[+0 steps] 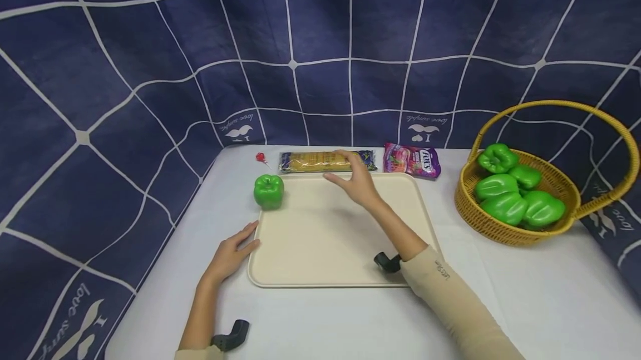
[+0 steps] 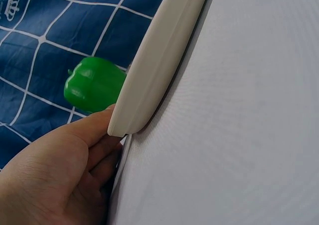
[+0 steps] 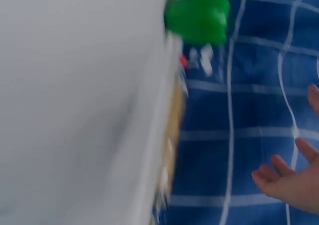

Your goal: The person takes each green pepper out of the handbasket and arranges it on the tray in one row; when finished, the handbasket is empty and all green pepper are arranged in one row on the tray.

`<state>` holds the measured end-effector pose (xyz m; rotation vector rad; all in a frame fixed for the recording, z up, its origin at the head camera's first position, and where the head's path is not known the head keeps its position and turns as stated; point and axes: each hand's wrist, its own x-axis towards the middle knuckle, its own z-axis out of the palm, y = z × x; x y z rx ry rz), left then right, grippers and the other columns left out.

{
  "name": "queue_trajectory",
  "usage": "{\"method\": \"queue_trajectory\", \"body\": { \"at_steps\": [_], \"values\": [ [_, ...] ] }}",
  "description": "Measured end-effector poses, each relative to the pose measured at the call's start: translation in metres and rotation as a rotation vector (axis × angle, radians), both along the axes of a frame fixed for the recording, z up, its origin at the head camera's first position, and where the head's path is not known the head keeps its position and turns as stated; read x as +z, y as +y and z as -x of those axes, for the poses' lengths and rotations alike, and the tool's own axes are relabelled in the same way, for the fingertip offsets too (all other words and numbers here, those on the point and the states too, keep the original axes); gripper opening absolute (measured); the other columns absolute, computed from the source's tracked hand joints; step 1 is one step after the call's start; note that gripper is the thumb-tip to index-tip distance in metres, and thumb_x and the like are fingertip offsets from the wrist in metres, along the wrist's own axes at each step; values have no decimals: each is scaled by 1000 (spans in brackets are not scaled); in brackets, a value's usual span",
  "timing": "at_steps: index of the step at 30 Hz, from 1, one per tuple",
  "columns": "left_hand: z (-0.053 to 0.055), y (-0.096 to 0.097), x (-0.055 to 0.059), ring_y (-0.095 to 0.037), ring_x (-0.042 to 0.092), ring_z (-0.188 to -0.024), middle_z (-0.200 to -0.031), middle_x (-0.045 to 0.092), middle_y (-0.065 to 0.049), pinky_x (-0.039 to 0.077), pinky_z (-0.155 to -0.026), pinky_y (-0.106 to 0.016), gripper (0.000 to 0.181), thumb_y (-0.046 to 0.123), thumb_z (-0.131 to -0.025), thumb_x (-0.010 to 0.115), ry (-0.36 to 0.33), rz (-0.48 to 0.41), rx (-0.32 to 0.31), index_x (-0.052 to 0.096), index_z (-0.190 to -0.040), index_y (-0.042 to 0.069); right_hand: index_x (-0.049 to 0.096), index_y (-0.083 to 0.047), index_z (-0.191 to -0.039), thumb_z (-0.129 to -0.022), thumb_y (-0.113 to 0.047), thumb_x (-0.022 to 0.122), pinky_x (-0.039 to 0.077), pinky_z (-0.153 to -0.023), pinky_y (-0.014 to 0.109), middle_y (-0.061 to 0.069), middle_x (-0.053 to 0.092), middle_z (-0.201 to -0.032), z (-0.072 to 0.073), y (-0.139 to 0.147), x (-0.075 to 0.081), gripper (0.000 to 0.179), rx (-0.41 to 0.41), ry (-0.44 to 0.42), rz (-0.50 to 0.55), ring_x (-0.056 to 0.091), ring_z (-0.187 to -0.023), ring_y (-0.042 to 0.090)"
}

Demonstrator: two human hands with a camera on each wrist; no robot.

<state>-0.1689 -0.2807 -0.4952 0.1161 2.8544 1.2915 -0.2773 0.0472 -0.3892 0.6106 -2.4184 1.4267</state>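
A cream tray (image 1: 330,237) lies in the middle of the table. My left hand (image 1: 228,255) is at the tray's left side, with fingers fairly straight. In the left wrist view the left hand (image 2: 65,170) touches the tray's corner (image 2: 134,100). On the tray's far left corner stands a green bell pepper (image 1: 269,191). My right hand (image 1: 355,182) hovers above the tray's far part, thumb and fingers apart, holding nothing. Just behind it lies a long yellow-and-blue packet (image 1: 312,162). The right wrist view is blurred; there the right hand (image 3: 294,180) appears with spread fingers.
A wicker basket (image 1: 481,226) with a tall handle stands on the right, holding several green bell peppers (image 1: 506,207). A purple candy bag (image 1: 412,160) lies behind the tray. A red lollipop (image 1: 260,157) is at the back left. A dark blue checked cloth (image 1: 320,31) hangs behind.
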Motion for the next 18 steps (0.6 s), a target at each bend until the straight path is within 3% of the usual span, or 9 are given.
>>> {"method": "queue_trajectory", "body": {
  "at_steps": [7, 18],
  "values": [
    [0, 0, -1, -31, 29, -133, -144, 35, -9, 21, -109, -49, 56, 39, -90, 57, -4, -4, -9, 43, -139, 17, 50, -3, -128, -77, -20, 77, 32, -102, 51, 17, 50, -128, -4, 109, 18, 60, -134, 132, -78, 42, -120, 35],
    [0, 0, 0, -30, 28, -134, -144, 35, -9, 22, -109, -49, 56, 40, -91, 57, -13, 0, -11, 42, -139, 16, 47, 3, -127, -83, -20, 71, 21, -104, 60, 28, 41, -131, -13, 251, 23, 56, -371, 118, -304, 33, -122, 45]
  ]
}}
